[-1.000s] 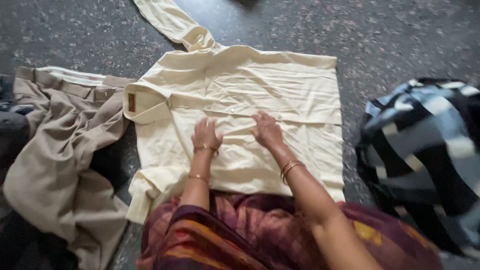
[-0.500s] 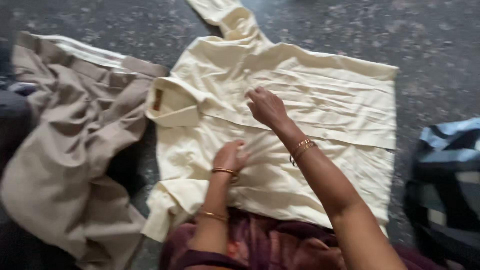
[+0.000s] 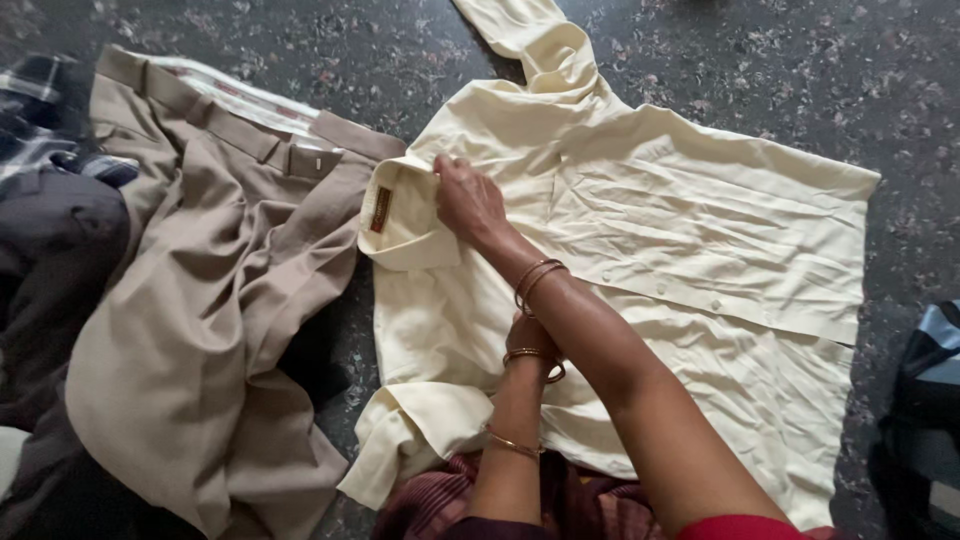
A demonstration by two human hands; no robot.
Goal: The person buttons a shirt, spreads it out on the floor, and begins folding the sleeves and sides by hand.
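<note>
The right hand (image 3: 468,200) reaches across the left arm and pinches the collar (image 3: 405,215) of a cream shirt (image 3: 690,230), fingers closed on its edge. The left hand (image 3: 530,335), mostly hidden under the right forearm, rests on the shirt front; I cannot tell its grip. The shirt lies spread on the dark speckled floor (image 3: 300,40), with tan trousers (image 3: 200,300) just beside it.

cream shirt (image 3: 640,230), beige trousers (image 3: 200,300), dark speckled floor (image 3: 300,50)
</note>
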